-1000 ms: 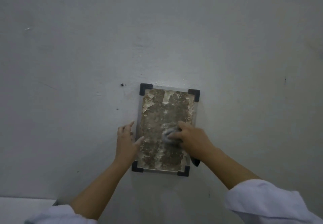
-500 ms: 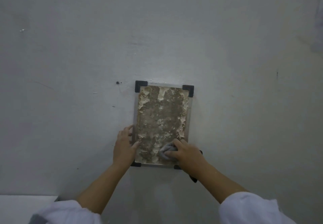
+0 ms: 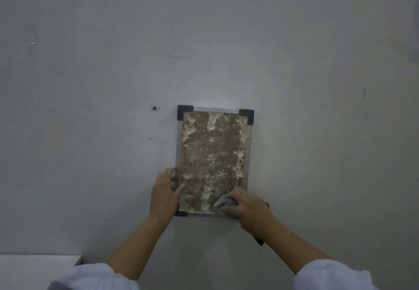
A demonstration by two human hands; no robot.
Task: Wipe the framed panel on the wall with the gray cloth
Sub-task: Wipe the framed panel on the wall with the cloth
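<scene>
Right hand point(image 3: 249, 210) presses gray cloth point(image 3: 223, 203) on framed panel point(image 3: 213, 149).

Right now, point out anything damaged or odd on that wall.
The framed panel has a blotchy brown surface with pale flaking patches, as if peeling. The wall carries a small dark hole left of the frame and scattered scuffs. Nothing looks spilled.

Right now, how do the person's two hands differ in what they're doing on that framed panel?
The right hand is closed around the gray cloth, pressing it at the lower right corner of the framed panel; the left hand holds no cloth. The left hand rests at the panel's lower left edge, thumb on its face, while the right hand covers the opposite corner. Both touch the panel's lower part, and both arms come out of white sleeves.
</scene>
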